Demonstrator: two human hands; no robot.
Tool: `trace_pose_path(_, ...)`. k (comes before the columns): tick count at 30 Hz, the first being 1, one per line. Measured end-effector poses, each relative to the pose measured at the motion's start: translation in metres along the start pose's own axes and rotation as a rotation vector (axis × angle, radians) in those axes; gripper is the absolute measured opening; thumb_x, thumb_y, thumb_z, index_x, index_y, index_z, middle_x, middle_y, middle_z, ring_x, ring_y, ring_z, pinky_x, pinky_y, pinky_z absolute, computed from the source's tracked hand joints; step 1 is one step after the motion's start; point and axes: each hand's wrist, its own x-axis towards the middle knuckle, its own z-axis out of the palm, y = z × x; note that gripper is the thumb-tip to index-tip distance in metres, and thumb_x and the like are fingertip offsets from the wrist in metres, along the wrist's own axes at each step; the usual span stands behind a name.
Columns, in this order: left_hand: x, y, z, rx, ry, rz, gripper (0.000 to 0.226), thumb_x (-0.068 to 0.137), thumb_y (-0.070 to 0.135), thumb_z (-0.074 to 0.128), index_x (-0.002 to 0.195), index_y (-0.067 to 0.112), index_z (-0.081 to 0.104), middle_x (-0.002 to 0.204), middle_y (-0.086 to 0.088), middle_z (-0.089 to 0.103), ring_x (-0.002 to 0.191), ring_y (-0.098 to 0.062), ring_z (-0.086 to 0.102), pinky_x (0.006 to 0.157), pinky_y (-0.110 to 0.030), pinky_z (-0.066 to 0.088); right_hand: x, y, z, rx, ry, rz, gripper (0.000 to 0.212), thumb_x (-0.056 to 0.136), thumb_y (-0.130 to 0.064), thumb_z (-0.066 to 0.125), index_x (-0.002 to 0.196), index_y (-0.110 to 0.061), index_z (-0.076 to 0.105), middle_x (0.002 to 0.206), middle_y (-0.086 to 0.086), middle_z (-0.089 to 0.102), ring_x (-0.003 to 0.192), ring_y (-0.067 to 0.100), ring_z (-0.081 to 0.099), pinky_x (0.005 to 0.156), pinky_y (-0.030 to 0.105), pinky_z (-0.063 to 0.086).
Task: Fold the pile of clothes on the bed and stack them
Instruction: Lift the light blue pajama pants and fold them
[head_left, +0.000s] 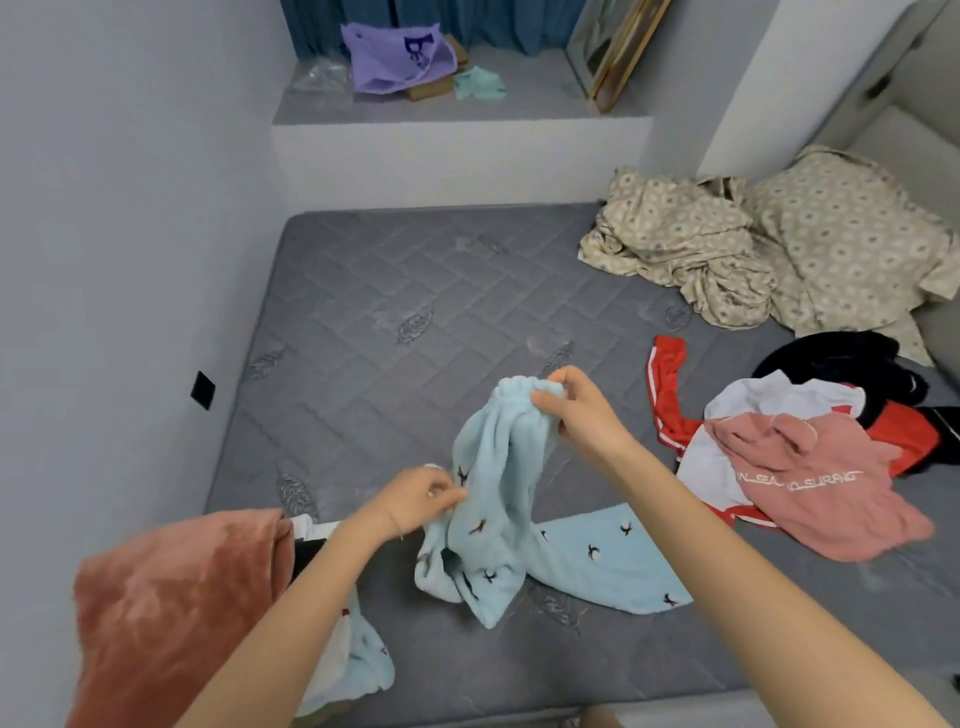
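Trousers (498, 467), pale blue fleece with small dark prints, hung over the near middle of the mattress (415, 291), with one leg trailing on its surface. Right hand (576, 415) pinched the gathered elastic waistband, held high. Left hand (415, 499) pinched the cloth lower down. Fabric judged light, soft and limp, likely to bunch unless kept taut. Best hold: both waistband ends. Unfolded pile (810, 483) lay along the mattress's right side.

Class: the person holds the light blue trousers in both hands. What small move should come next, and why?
Probably spread the light blue trousers flat on the mattress: right hand grips the bunched waistband, left hand pinches twisted fabric, one leg trails.
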Motion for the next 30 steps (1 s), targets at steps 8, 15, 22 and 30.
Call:
trace_pose_path(8, 0.005, 0.095, -0.075, -0.174, -0.128, 0.362, 0.067, 0.096, 0.006, 0.050, 0.141, 0.049, 0.024, 0.147, 0.032, 0.016, 0.136, 0.016, 0.007, 0.104, -0.008, 0.016, -0.021, -0.048, -0.040, 0.103, -0.426, -0.052, 0.015, 0.088, -0.009, 0.060, 0.087, -0.019, 0.049, 0.076, -0.006, 0.057, 0.066, 0.008, 0.053, 0.059, 0.022, 0.038)
trace_pose_path(15, 0.015, 0.165, -0.074, -0.074, -0.281, 0.480, 0.039, 0.089, 0.004, 0.061, 0.125, 0.017, 0.056, 0.128, 0.001, 0.060, 0.119, -0.010, 0.054, 0.103, -0.021, 0.041, -0.032, -0.097, -0.088, 0.053, -0.556, -0.132, 0.010, 0.082, -0.015, 0.059, 0.087, -0.019, 0.052, 0.078, -0.007, 0.060, 0.069, 0.007, 0.055, 0.060, 0.021, 0.040)
trace_pose_path(22, 0.029, 0.176, -0.042, 0.013, -0.165, 0.408, 0.029, 0.083, 0.042, 0.070, 0.105, 0.022, 0.069, 0.120, 0.008, 0.052, 0.121, -0.008, 0.040, 0.107, -0.027, 0.032, -0.046, -0.114, -0.136, 0.083, -0.556, -0.194, 0.011, 0.081, -0.011, 0.058, 0.089, -0.015, 0.052, 0.078, -0.005, 0.062, 0.070, 0.008, 0.058, 0.063, 0.020, 0.045)
trace_pose_path(30, 0.018, 0.159, -0.055, -0.336, 0.172, 0.388, 0.016, 0.083, 0.025, 0.071, 0.099, 0.029, 0.073, 0.115, 0.030, 0.062, 0.111, 0.010, 0.055, 0.095, -0.012, 0.042, -0.054, -0.114, -0.190, 0.297, -0.274, -0.283, 0.017, 0.077, -0.003, 0.059, 0.087, -0.014, 0.051, 0.068, -0.007, 0.063, 0.060, 0.005, 0.060, 0.053, 0.016, 0.048)
